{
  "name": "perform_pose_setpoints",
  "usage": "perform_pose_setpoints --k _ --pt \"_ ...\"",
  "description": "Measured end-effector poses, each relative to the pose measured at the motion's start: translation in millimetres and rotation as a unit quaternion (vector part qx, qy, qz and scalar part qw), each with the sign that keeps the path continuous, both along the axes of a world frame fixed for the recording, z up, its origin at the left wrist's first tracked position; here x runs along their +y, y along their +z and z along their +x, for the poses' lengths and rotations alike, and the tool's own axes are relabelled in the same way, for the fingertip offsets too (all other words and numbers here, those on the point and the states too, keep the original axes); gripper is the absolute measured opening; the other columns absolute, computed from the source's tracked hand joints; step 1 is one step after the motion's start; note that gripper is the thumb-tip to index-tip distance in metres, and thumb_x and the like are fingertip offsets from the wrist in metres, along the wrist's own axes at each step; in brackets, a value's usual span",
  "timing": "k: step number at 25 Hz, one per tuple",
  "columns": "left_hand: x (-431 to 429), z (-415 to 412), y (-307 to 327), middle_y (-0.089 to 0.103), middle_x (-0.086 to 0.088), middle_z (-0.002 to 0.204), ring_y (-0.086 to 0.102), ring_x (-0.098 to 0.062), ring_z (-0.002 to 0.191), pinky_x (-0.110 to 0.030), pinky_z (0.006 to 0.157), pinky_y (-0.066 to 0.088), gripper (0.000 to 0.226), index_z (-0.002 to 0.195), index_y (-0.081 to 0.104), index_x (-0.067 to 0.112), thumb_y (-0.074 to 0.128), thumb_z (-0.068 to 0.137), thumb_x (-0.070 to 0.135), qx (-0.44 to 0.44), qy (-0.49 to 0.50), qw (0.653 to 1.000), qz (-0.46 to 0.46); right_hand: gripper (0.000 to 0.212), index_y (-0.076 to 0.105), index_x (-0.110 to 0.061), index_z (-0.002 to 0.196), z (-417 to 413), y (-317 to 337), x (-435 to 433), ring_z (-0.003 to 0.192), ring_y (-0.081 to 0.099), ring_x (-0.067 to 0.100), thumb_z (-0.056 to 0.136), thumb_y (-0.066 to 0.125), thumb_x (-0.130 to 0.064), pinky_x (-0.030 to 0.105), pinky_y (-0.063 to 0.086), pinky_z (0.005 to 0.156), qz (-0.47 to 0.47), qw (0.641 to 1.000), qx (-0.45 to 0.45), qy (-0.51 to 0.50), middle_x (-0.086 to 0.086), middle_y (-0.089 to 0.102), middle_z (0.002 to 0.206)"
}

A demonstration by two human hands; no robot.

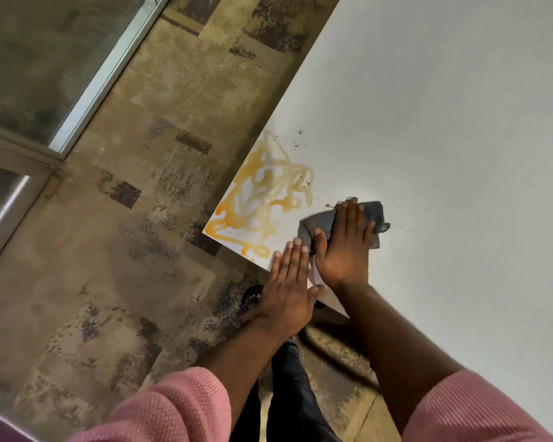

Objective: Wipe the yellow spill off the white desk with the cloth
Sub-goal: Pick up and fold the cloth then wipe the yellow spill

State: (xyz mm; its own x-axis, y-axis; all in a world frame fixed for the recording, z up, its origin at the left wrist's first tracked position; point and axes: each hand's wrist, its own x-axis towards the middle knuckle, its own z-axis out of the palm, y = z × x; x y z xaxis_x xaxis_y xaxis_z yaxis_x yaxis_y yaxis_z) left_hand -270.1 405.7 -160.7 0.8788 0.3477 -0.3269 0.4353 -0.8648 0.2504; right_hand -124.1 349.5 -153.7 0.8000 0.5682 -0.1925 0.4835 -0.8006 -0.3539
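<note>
A yellow-orange spill [259, 199] is smeared in streaks over the corner of the white desk [444, 122], with small dark specks around it. A dark grey cloth [372, 215] lies on the desk just right of the spill. My right hand [344, 247] presses flat on the cloth, fingers spread over it. My left hand [288, 282] rests flat at the desk's near edge, fingers straight and together, holding nothing, beside the right hand.
The desk's corner [205, 231] and its left edge border a mottled brown carpet floor [109, 250]. A glass panel with a metal frame [87, 90] stands at the upper left. My dark trouser legs [288, 393] and a shoe show below the desk edge.
</note>
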Motion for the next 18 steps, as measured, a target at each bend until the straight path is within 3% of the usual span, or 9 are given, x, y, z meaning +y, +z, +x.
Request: perform_pose_setpoints --k 4,8,11,18 --pt "0.0 0.7 -0.9 -0.003 -0.019 0.171 -0.004 -0.032 0.16 -0.047 0.128 -0.001 0.08 0.161 0.006 -0.001 0.032 0.105 0.049 -0.004 -0.007 1.0 0.002 0.075 0.018 0.001 0.162 39.8 -5.3 26.4 0.16 0.007 0.038 0.105 0.031 -0.045 0.059 0.006 0.128 -0.001 0.994 -0.011 0.108 0.022 0.014 0.171" --pt "1.5 -4.6 -0.9 0.003 -0.021 0.171 -0.002 -0.033 0.16 -0.048 0.128 0.002 0.075 0.161 0.008 -0.002 0.023 0.108 0.049 -0.015 -0.008 1.0 0.0 0.072 0.014 -0.001 0.163 46.8 -9.2 47.8 0.161 0.002 0.033 0.108 0.03 -0.046 0.053 0.001 0.129 -0.005 0.978 -0.006 0.207 0.018 0.009 0.173" --pt "3.8 -16.1 2.7 0.001 -0.018 0.172 -0.002 -0.031 0.16 -0.048 0.129 0.001 0.077 0.162 0.006 0.001 0.032 0.106 0.047 -0.028 -0.02 0.999 -0.004 0.071 0.01 -0.008 0.165 37.2 -8.1 23.6 0.161 0.001 0.027 0.108 0.028 -0.046 0.052 0.003 0.13 0.002 0.967 -0.005 0.254 0.011 0.005 0.174" --pt "26.6 -28.7 6.4 0.0 -0.016 0.172 -0.006 -0.027 0.16 -0.048 0.129 0.005 0.074 0.162 0.003 0.002 0.024 0.107 0.046 -0.021 0.041 0.999 -0.004 0.07 0.01 -0.005 0.164 16.2 -12.4 40.3 0.161 -0.003 0.027 0.109 0.032 -0.042 0.047 -0.003 0.13 -0.009 0.979 0.001 0.203 0.013 0.005 0.173"
